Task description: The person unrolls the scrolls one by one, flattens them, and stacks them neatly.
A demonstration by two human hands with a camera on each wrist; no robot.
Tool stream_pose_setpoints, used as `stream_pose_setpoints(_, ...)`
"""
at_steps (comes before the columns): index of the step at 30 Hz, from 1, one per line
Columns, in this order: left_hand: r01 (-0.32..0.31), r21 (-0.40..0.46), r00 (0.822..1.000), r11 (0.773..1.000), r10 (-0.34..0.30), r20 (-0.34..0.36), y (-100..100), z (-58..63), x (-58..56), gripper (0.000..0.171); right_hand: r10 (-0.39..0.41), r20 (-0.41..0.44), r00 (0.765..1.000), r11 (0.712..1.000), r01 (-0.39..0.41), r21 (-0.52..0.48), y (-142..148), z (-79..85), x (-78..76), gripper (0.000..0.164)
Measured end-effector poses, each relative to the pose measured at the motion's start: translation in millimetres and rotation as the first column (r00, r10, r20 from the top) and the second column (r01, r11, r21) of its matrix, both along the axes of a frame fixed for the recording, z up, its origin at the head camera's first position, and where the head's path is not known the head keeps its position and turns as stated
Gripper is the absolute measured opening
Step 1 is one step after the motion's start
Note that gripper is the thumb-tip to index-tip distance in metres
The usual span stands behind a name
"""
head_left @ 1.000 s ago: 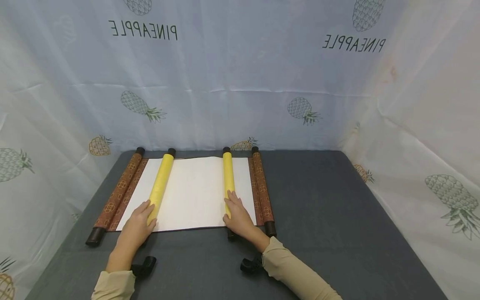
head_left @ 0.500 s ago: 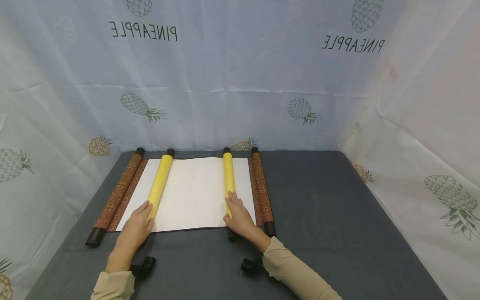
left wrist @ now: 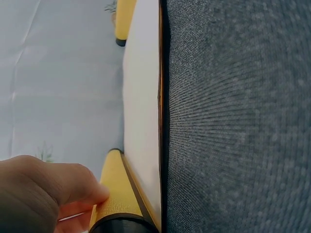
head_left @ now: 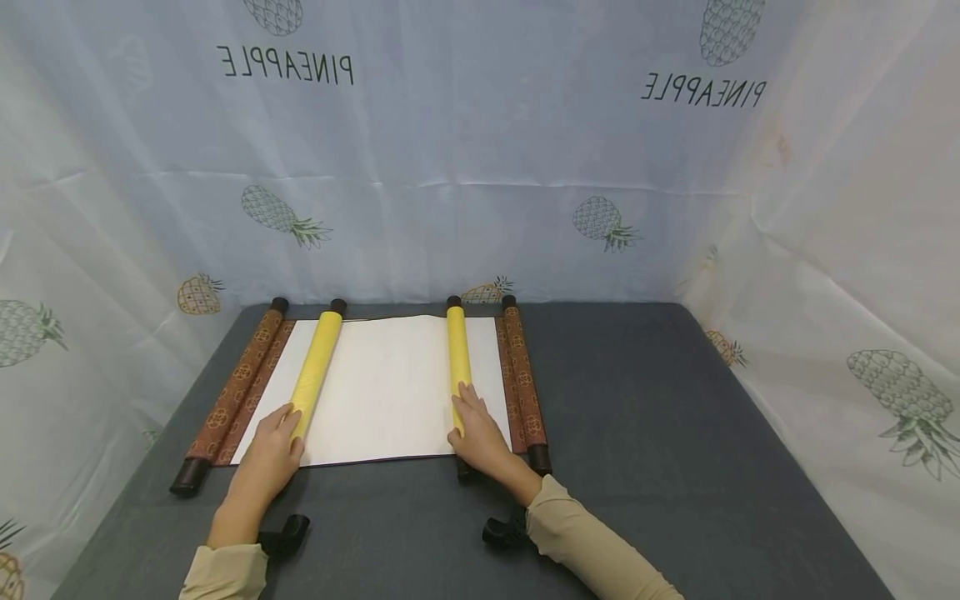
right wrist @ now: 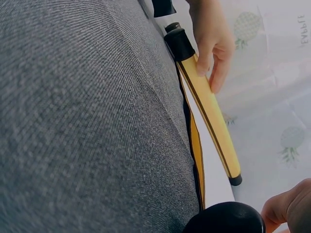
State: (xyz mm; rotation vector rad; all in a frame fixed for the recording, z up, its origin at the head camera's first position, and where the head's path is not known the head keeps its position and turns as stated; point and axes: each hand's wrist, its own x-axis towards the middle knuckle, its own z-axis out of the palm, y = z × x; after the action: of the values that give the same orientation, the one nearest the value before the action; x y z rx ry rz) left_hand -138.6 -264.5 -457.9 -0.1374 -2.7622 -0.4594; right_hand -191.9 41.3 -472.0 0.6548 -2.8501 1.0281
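From here, the left hand (head_left: pixel 267 454) pinches the left yellow roller (head_left: pixel 317 358) low down; the right hand (head_left: pixel 480 433) curls over the right yellow roller (head_left: pixel 458 346). Both rollers point away from the person, across the white scroll sheet (head_left: pixel 386 392).

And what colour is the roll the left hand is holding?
That roll is yellow, with a black cap at its far end; best seen in the head view.

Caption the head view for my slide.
Left hand on one yellow roll, right hand on the other, white sheet between, on a dark table.
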Motion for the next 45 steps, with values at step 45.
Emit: stream_pose_setpoints(45,-0.083,-0.037,0.985,0.996,0.088,0.151,-6.9,6.4,-0.3,0.042,-0.004,-0.064,0.998,0.999,0.007,0.039,-0.9,0.7,3.4,0.046)
